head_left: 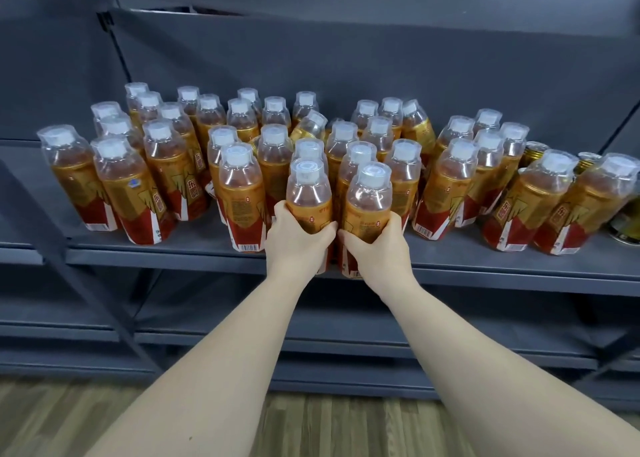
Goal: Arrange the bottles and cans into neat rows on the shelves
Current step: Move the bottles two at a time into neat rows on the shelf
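Gripping two amber-filled bottles (309, 202)

- Left hand (294, 236) grips the left bottle (308, 193) round its lower body.
- Right hand (377, 247) grips the right bottle (369, 196) the same way.
- Both held bottles are upright and side by side at the front edge of the shelf (166, 250). Contact with the shelf cannot be confirmed.
- Behind the grip: more bottles (360, 155) stand close in uneven columns, and one tilted bottle (311, 124) leans further back.
- Left and right of the grip: loose clusters of bottles, with gaps.
- Far right of the grip: cans (535, 150), partly hidden.
- Below the grip: a lower shelf (346, 345) and wood floor (311, 425).
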Motion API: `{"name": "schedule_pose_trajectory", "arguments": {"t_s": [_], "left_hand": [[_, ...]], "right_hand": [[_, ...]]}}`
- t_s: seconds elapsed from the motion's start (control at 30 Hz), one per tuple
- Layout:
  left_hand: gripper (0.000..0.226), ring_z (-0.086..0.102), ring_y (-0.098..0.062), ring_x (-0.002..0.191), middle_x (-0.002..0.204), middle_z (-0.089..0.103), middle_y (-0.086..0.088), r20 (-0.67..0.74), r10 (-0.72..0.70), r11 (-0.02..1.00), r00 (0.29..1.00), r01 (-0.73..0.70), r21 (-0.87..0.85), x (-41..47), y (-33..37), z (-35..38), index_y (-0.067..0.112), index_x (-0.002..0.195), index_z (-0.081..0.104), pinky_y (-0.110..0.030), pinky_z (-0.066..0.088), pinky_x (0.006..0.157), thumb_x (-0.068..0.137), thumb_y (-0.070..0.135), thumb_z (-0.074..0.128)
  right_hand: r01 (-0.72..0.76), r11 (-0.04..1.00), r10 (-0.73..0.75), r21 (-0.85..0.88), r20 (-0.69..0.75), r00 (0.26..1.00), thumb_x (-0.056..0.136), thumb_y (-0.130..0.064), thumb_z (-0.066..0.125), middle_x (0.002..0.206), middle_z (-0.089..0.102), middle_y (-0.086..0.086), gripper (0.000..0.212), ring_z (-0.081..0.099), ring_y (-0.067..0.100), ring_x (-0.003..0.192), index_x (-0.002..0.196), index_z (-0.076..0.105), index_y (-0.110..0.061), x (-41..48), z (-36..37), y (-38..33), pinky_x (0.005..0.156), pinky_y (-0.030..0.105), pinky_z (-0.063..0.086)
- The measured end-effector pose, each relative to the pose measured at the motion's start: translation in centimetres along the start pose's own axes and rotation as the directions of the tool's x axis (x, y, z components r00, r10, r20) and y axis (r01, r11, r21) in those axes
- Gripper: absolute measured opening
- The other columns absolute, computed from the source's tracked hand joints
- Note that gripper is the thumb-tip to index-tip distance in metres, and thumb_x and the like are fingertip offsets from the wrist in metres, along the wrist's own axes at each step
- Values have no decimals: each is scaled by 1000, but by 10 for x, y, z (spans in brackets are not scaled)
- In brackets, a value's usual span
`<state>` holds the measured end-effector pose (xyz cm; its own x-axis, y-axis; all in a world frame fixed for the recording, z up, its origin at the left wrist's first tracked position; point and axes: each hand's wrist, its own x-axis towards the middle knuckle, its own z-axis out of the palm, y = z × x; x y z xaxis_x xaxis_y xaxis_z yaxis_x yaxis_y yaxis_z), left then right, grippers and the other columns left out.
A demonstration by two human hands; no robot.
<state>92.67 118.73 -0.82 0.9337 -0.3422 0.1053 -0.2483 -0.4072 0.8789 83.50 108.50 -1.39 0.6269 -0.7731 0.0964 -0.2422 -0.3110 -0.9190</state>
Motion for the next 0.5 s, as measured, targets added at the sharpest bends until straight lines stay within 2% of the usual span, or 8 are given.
{"name": "schedule_pose_trajectory", "arguments": {"t_s": [0.13,0.27,0.5], "left_hand": [[82,55,-23,119,130,54,1,-3,5,1000,1000,-5,-8,-2,1,1,22,142,33,-39,52,94,79,48,78],[79,54,-20,118,129,53,1,-7,11,1000,1000,-11,-15,-5,3,2,21,141,33,-37,50,94,81,46,78],[79,55,-21,118,129,54,1,-14,3,1000,1000,-3,1,-9,6,4,21,141,33,-38,51,96,81,44,78]], "right_hand": [[9,1000,-9,16,15,1000,86,-43,74,107,46,-14,56,50,11,100,119,31,-33,0,-1,1,79,27,44],[18,999,-19,31,18,1000,86,-42,74,107,45,-15,64,50,10,101,133,34,-26,-1,-2,2,80,26,44],[26,998,-29,64,37,999,85,-41,75,97,40,-25,58,50,10,101,118,28,-34,1,-4,7,82,27,46]]}}
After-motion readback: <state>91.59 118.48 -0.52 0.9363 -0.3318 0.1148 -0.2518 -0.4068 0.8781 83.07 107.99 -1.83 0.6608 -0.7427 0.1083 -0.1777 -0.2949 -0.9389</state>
